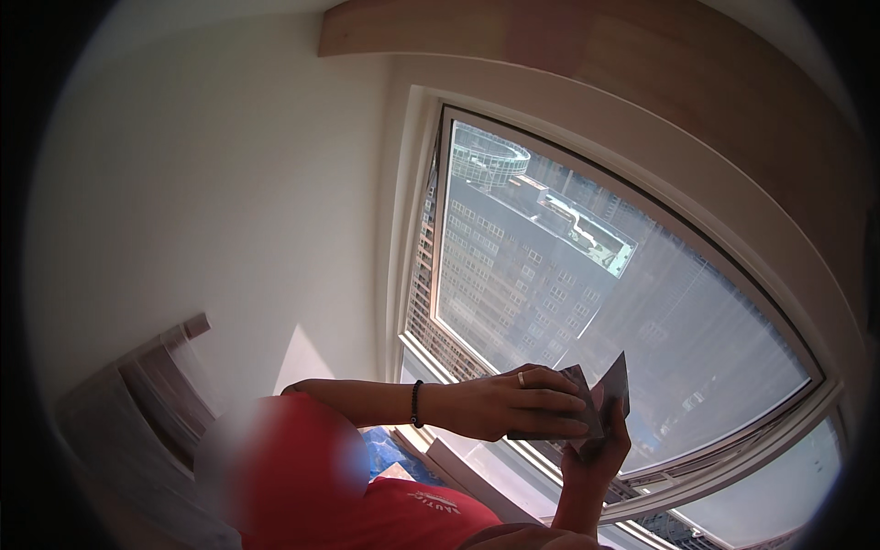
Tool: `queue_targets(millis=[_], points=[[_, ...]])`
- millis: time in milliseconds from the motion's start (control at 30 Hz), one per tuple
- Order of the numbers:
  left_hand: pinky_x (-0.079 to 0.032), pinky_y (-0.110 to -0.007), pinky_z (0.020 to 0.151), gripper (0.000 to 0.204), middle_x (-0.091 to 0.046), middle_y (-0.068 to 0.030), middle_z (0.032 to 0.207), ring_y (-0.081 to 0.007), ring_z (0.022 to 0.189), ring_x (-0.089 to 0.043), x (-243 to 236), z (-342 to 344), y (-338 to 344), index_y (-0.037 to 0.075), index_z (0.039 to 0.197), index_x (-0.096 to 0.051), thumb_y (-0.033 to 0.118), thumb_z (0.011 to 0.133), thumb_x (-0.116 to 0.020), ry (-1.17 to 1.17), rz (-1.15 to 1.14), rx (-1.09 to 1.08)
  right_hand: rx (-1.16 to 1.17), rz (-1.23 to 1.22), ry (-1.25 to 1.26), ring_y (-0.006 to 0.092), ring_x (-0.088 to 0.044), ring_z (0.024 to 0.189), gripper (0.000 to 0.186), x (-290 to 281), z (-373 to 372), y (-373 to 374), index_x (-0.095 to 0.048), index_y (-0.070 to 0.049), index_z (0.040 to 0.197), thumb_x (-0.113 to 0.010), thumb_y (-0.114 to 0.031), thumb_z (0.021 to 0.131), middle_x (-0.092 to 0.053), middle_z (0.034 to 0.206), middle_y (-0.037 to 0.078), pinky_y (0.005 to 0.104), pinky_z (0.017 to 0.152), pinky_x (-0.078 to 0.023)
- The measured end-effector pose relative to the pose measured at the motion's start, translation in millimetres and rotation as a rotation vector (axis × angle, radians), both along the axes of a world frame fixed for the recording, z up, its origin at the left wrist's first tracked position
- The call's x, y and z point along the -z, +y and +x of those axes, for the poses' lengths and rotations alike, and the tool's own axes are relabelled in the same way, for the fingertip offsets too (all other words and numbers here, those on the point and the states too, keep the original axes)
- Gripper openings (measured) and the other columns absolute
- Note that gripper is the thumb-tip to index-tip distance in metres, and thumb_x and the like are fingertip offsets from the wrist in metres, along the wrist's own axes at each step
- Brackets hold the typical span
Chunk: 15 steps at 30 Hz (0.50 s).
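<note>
Both my hands are together in front of the window, around a dark, thin, folding thing (550, 425) like a booklet or flip case. One flat leaf of it stands raised with a pointed corner; I cannot make out its exact kind. My left hand (543, 403), wearing a ring, lies with its fingers closed over the left part. On the left wrist is a dark beaded bracelet (416, 404). My right hand (600, 451) comes up from below, its fingers and thumb closed on the lower right part. What lies between the leaves is hidden.
A large framed window (632, 302) shows tall buildings outside. Below it runs a pale sill (500, 481). A wooden beam (440, 32) crosses the top, and a plain wall (229, 192) is left. Something draped and translucent (137, 403) stands lower left; blue patterned material (403, 458) shows under my left arm.
</note>
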<state>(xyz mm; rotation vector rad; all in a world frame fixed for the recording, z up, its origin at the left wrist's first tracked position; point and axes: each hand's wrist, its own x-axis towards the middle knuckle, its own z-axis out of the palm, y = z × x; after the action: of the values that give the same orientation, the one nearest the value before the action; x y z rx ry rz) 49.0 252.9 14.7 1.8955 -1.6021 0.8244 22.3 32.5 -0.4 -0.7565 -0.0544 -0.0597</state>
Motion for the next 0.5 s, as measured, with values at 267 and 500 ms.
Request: queue_targets(millis=[267, 500], points=[[-0.053, -0.034, 0.097, 0.044, -0.068, -0.0069, 0.124, -0.0184, 0.108, -0.066, -10, 18, 43, 0.011, 0.140, -0.059, 0.004, 0.096, -0.064, 0.347, -0.550, -0.250, 0.454, -0.270, -0.291, 0.0184, -0.065, 0.106, 0.041, 3, 8, -21, -0.055, -0.003, 0.133, -0.056, -0.033, 0.106, -0.064, 0.117, 0.007, 0.0305, 0.090, -0.054], [-0.057, -0.027, 0.083, 0.035, -0.073, -0.0082, 0.109, -0.0116, 0.095, -0.069, -14, 10, 8, -0.004, 0.126, -0.063, 0.021, 0.102, -0.066, 1.185, -0.975, 0.109, 0.563, 0.081, -0.347, 0.0203, -0.063, 0.111, 0.052, -10, 27, -21, -0.052, -0.003, 0.133, -0.051, -0.047, 0.106, -0.063, 0.120, 0.010, 0.0356, 0.098, -0.052]])
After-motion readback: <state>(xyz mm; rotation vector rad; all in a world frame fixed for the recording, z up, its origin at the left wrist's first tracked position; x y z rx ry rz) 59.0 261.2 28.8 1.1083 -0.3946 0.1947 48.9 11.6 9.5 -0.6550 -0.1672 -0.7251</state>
